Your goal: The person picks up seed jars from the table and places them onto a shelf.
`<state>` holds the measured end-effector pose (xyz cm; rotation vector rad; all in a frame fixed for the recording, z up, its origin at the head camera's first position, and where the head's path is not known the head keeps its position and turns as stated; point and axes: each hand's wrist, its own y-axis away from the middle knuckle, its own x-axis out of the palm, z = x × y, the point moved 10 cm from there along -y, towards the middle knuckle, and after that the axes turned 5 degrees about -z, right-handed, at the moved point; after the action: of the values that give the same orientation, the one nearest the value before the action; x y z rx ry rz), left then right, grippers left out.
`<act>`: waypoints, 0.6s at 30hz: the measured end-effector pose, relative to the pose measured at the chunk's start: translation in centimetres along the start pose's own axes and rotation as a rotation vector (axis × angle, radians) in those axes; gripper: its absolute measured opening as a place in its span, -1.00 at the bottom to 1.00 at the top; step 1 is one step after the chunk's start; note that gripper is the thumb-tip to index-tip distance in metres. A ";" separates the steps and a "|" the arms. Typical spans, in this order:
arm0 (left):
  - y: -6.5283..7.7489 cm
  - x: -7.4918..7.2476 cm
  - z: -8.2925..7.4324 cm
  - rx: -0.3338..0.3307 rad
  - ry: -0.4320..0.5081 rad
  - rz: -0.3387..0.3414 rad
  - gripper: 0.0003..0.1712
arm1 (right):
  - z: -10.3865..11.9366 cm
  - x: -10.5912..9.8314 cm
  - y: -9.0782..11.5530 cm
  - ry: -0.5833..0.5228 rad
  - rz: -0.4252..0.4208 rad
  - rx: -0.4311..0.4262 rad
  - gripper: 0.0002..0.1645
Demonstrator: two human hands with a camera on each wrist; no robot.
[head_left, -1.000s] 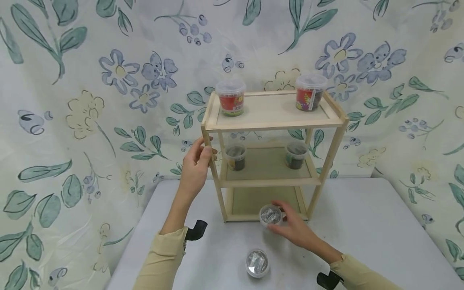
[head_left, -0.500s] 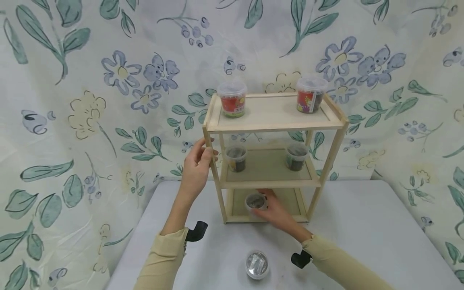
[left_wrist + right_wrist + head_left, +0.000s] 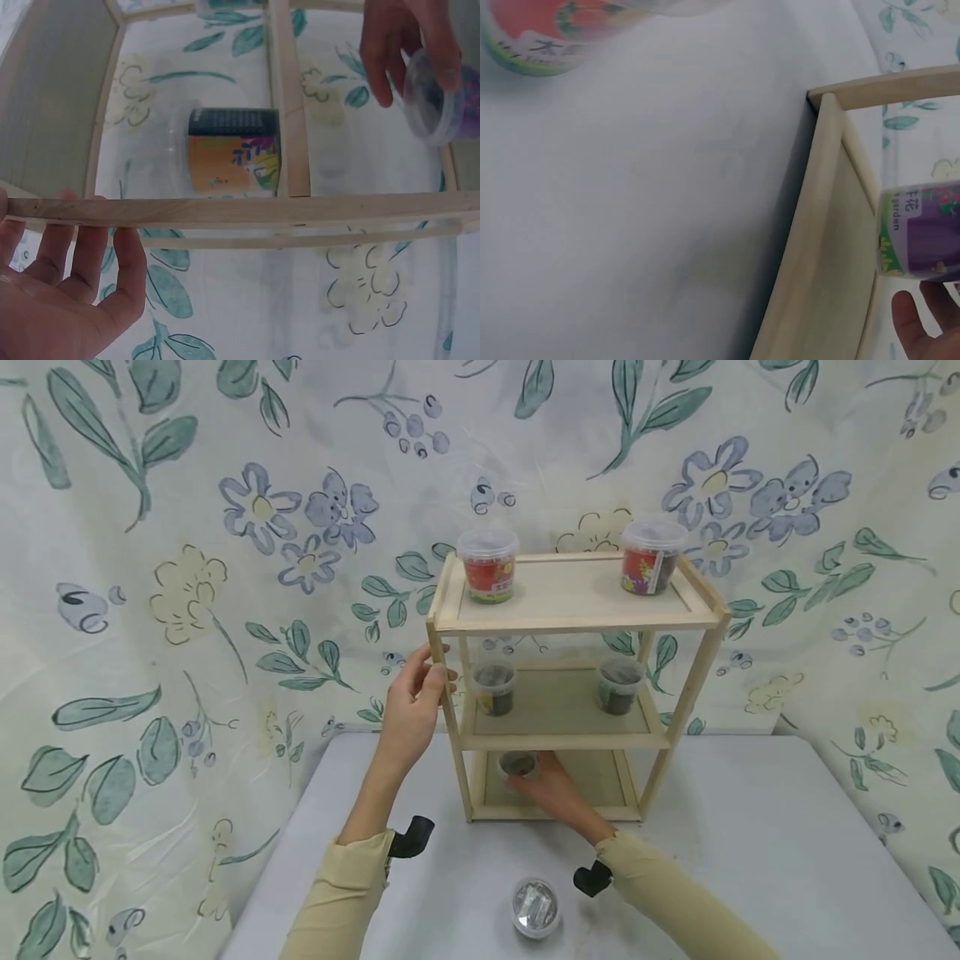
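A three-tier wooden shelf [image 3: 566, 742] stands on the table. My left hand [image 3: 411, 710] grips its front left post [image 3: 202, 211], fingers behind the wood. In my right hand [image 3: 551, 787] is a clear plastic tub [image 3: 517, 765] with a purple flower-printed label, as the right wrist view shows on the tub [image 3: 924, 231]. I hold it by its side, upright, at the left part of the bottom tier [image 3: 600, 781]; whether its base touches the board cannot be seen. Another lidded tub [image 3: 536, 907] with a silvery packet inside sits on the table in front of the shelf.
Two red-labelled tubs, one left [image 3: 489, 567] and one right [image 3: 651, 560], stand on the top tier. The middle tier bears a left tub [image 3: 495, 689] and a right tub [image 3: 619, 687]. A flowered cloth [image 3: 187, 602] hangs behind the white table [image 3: 765, 827].
My right hand has carried the tub from in front of the shelf leftward and inward, over the bottom tier. The left hand stays on the post.
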<state>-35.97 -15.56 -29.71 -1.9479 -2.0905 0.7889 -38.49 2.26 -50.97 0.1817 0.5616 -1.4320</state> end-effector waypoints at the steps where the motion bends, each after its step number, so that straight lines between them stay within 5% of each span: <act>1: 0.0 0.0 0.0 -0.004 0.002 0.003 -0.58 | -0.1 0.2 -0.2 -0.018 0.004 0.025 -0.04; 18: -0.2 0.0 0.2 -0.009 0.009 0.017 -0.59 | -0.5 1.3 -1.9 -0.008 0.013 0.050 -0.14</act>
<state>-36.20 -15.60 -29.75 -1.9730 -2.0789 0.7733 -40.36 1.02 -51.64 0.2190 0.5171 -1.4344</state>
